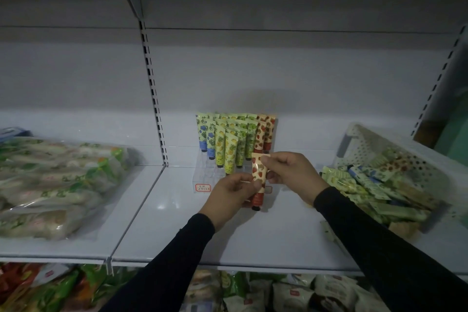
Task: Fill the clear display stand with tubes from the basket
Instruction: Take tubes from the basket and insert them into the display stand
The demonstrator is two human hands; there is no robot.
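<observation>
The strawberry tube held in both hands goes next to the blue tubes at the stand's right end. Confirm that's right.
Not quite. The head view shows the tubes at the clear stand's right end are red strawberry tubes; the blue ones stand at its left end. Both hands do hold the strawberry tube.

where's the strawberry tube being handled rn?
Head view, center: the strawberry tube is held upright, cap down, between the left hand and right hand, just in front of the clear display stand.
</observation>
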